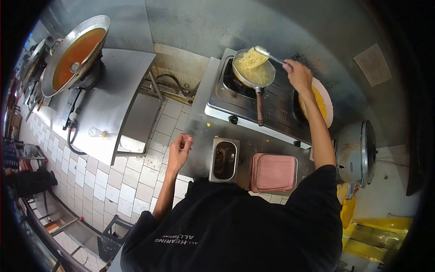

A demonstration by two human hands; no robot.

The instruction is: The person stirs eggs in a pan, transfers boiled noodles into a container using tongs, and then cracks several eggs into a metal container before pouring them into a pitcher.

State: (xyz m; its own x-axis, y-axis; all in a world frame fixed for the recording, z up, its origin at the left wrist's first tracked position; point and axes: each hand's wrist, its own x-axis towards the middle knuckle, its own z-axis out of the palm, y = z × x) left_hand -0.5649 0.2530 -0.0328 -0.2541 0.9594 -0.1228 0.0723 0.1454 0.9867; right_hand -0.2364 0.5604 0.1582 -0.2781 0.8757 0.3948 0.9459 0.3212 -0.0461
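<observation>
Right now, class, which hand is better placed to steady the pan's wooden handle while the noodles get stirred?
Probably the left hand: it looks empty, by the counter edge, left of the handle. The right hand is busy holding the utensil over the noodles.

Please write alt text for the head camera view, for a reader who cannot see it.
The right hand holds a metal utensil over a pan of noodles on a gas stove. The left hand, fingers curled, hovers near a steel tub and pink box.
</observation>
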